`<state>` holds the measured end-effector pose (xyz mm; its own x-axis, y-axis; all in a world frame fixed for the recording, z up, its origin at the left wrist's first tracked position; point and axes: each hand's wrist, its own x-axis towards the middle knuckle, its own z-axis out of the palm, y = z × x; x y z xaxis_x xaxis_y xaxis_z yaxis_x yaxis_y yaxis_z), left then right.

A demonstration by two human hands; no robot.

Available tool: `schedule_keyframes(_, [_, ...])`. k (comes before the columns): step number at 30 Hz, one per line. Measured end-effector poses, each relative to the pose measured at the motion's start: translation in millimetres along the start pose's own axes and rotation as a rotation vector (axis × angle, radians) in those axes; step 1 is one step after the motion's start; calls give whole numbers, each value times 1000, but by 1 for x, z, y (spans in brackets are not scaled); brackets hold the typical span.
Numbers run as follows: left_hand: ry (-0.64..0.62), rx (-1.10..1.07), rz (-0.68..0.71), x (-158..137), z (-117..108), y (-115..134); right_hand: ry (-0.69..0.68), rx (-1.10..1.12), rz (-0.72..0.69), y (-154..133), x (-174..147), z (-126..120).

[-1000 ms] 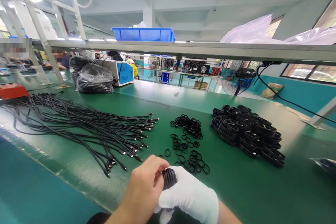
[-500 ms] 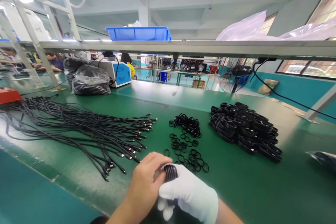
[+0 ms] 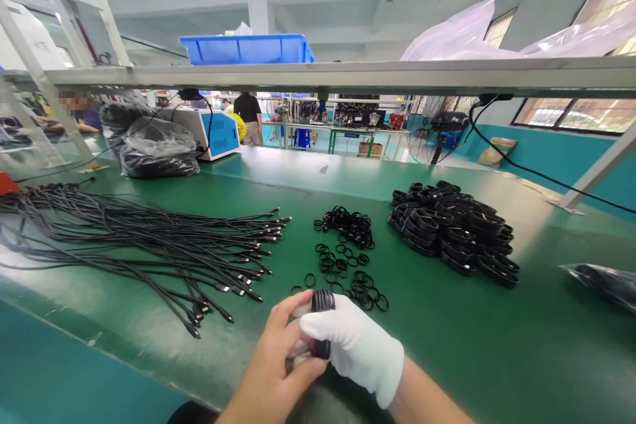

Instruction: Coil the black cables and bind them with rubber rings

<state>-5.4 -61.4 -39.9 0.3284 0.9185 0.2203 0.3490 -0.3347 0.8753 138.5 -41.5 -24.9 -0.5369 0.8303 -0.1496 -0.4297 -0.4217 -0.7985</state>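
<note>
A thick coil of black cable (image 3: 322, 300), wound in several close turns, is held on end between two hands, on the near side of a dense cluster of small, thin, round black rings (image 3: 348, 225) and slightly to its left. By the right hand (image 3: 352, 341), covered in a white fabric glove, the coil is clasped, with the thumb laid across its near face and the other fingers folded behind. By the bare left hand (image 3: 278, 351) the coil is also held, from the left: the fingers are bent in a wide curve, the forefinger set near the top and the thumb near the bottom; how firmly it is pressed cannot be told.

Loose black rings (image 3: 330, 264) are scattered on the near side of the cluster. To its left, long, thin black cables with metal-tipped plugs (image 3: 149, 218) are spread, plug ends turned toward it. To its right, oval black cable coils (image 3: 452, 228) are heaped, and farther right a clear plastic bag with dark contents (image 3: 603, 285) is laid. All are supported by a smooth green tabletop (image 3: 283, 175). Above and beyond the cluster, a blue plastic tray (image 3: 248, 50) is borne by a pale shelf (image 3: 358, 76).
</note>
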Motion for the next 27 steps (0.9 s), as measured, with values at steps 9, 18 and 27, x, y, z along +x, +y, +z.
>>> schedule_keyframes(9, [92, 167, 2, 21, -19, 15, -53, -238, 217, 7, 2, 4])
schedule_keyframes(18, [62, 113, -87, 30, -23, 21, 86, -188, 198, -3, -2, 7])
schedule_keyframes(27, [-68, 308, -308, 40, -8, 15, 8, -152, 105, 2, -2, -10])
